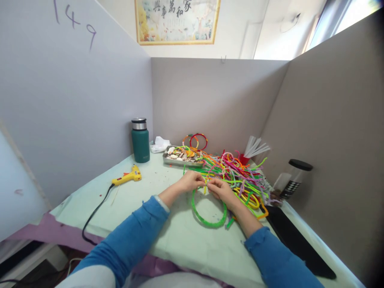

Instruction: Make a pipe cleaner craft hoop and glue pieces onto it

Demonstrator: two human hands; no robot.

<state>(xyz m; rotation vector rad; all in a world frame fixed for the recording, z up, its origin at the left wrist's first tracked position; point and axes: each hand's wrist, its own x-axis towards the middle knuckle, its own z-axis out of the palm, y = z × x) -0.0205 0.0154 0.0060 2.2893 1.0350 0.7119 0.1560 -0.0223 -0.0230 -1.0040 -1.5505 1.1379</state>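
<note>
My left hand (192,181) and my right hand (221,189) meet above the middle of the table, fingertips pinched close together. Between them shows a short bit of yellow pipe cleaner (205,189), and both hands appear to grip it. Just below hangs or lies a green fuzzy ring (210,225); its upper part passes behind my fingers, so I cannot tell whether they touch it. Beyond my right hand spreads a tangled heap of colourful pipe cleaners (231,166). Past my left hand is a metal tray (180,162) of shells and small bits.
A yellow glue gun (127,176) with a black cord lies at left, near a green bottle (141,144). Two finished-looking rings (199,141) lean at the back. White sticks (255,147) stand in a red cup. A clear jar (295,180) and a black flat object (297,240) are right.
</note>
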